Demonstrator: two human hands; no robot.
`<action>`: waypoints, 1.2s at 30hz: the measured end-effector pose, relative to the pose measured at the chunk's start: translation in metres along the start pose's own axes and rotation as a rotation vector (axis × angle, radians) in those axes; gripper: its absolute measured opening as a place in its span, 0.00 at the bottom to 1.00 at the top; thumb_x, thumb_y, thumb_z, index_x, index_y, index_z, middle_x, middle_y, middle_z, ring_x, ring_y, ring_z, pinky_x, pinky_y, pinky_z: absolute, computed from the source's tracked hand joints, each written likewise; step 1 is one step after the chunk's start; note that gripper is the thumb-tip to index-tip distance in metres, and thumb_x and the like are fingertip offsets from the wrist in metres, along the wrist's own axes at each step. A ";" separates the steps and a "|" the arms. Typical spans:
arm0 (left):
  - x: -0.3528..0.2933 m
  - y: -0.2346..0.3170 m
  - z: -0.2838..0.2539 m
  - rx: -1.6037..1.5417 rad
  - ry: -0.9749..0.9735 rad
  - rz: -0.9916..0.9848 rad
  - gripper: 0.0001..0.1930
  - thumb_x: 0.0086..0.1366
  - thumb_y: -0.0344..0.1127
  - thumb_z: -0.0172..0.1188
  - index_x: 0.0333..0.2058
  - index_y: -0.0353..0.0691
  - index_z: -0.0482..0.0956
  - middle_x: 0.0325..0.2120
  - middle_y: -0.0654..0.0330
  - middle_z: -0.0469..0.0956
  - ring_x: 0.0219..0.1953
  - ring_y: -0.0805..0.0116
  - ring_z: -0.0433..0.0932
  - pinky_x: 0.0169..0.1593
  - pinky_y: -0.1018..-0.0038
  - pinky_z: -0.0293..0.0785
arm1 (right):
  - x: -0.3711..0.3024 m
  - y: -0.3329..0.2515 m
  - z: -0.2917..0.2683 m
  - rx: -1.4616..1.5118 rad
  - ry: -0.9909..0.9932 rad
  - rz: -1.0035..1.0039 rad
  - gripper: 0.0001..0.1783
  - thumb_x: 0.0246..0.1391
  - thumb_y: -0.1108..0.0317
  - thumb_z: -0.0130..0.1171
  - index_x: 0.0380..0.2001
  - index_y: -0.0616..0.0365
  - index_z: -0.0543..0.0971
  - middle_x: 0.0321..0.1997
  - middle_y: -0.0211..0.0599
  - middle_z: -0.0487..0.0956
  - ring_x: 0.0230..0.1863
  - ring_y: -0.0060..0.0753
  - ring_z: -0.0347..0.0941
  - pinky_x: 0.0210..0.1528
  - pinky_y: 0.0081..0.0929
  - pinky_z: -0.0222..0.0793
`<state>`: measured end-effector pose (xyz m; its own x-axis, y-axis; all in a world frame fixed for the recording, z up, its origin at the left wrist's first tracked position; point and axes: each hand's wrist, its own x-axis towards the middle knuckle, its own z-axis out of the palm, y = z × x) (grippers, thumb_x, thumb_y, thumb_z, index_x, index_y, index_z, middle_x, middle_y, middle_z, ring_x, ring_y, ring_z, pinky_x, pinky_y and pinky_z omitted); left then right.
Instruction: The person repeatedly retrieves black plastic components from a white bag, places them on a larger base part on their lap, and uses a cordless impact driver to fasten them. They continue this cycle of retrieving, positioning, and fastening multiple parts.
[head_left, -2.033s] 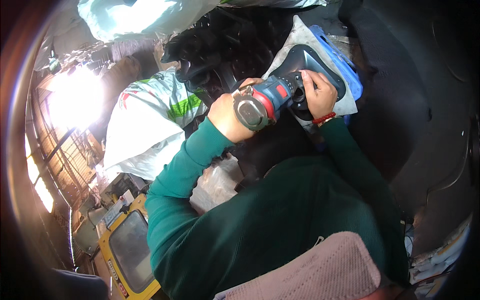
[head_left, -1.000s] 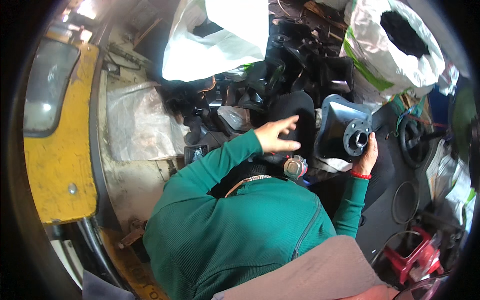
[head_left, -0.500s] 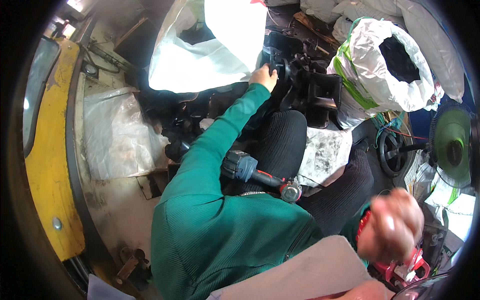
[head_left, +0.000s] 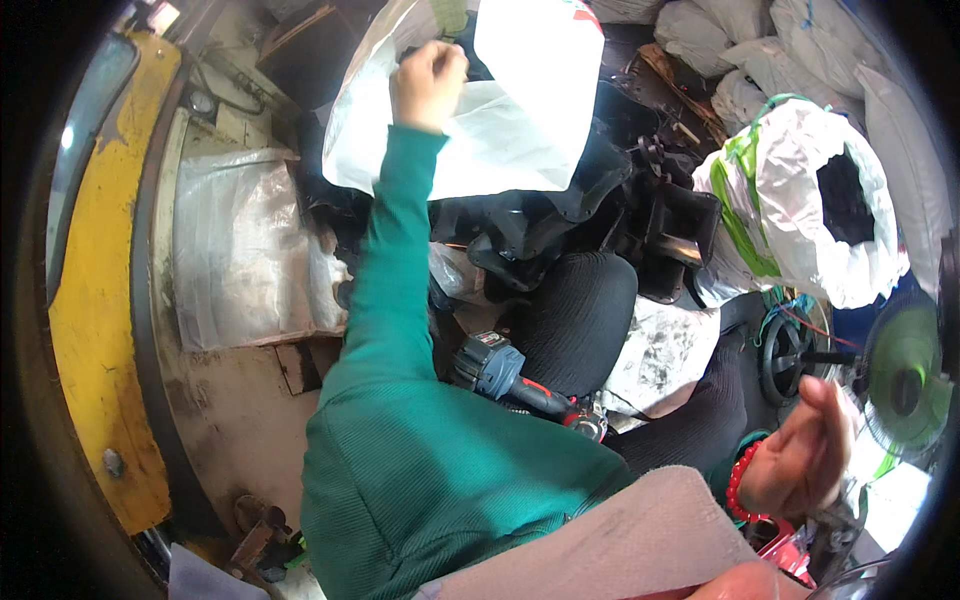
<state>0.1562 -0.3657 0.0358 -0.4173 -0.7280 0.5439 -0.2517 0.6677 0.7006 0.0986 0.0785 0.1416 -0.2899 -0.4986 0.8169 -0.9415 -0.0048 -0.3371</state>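
Left hand (head_left: 430,85), raised far forward on a fully extended arm in a green sleeve (head_left: 385,260), fingers closed in a fist on the upper edge of a large white plastic sack (head_left: 510,110). The sack hangs open at the top of the view, over a heap of black moulded plastic parts (head_left: 590,210) that lies beyond the person's knees. Right hand (head_left: 795,460), low at the right edge, held away from the body with the palm turned inward; its fingers are loosely spread and hold nothing. A red bead bracelet (head_left: 738,480) circles the right wrist.

Cordless power tool (head_left: 520,385), blue-grey body with a red-and-black grip, lies untouched across the lap, just beside the black-clad knee (head_left: 580,315) and near the left elbow. It points toward the lower right, its metal head next to a dirty white sheet (head_left: 665,355) spread under the legs.

Second white sack (head_left: 810,215) with green stripes, its mouth open on a dark filling, stands to the right, well apart from both hands. A green disc-shaped fan (head_left: 900,385) sits at the far right edge, close behind the right hand. A clear plastic sheet (head_left: 245,250) covers the floor at the left, beside a yellow painted frame (head_left: 95,330) that curves along the left rim.
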 end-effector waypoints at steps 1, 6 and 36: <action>0.027 -0.045 0.015 0.034 -0.070 -0.066 0.14 0.59 0.43 0.54 0.27 0.37 0.80 0.24 0.54 0.81 0.26 0.60 0.81 0.36 0.66 0.75 | -0.012 -0.007 0.008 0.027 0.092 0.329 0.15 0.54 0.80 0.46 0.45 0.72 0.75 0.35 0.51 0.78 0.22 0.19 0.66 0.21 0.14 0.60; 0.074 -0.206 0.148 0.660 -0.391 -0.248 0.35 0.51 0.57 0.61 0.51 0.35 0.70 0.47 0.42 0.74 0.51 0.49 0.73 0.53 0.60 0.71 | -0.046 0.034 -0.015 -0.204 -0.105 0.722 0.16 0.59 0.77 0.46 0.48 0.64 0.76 0.39 0.38 0.79 0.22 0.11 0.62 0.21 0.09 0.54; 0.106 -0.201 0.077 1.117 -0.841 -0.231 0.32 0.57 0.56 0.54 0.55 0.40 0.69 0.54 0.49 0.70 0.56 0.50 0.68 0.57 0.57 0.65 | -0.020 0.442 -0.034 -1.026 -0.515 0.631 0.12 0.49 0.65 0.54 0.36 0.51 0.82 0.37 0.40 0.81 0.43 0.42 0.77 0.46 0.38 0.72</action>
<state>0.0952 -0.5649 -0.0835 -0.5602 -0.7924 -0.2415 -0.7672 0.6062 -0.2096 -0.3171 0.1156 -0.0078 -0.8430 -0.4453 0.3018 -0.4361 0.8942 0.1012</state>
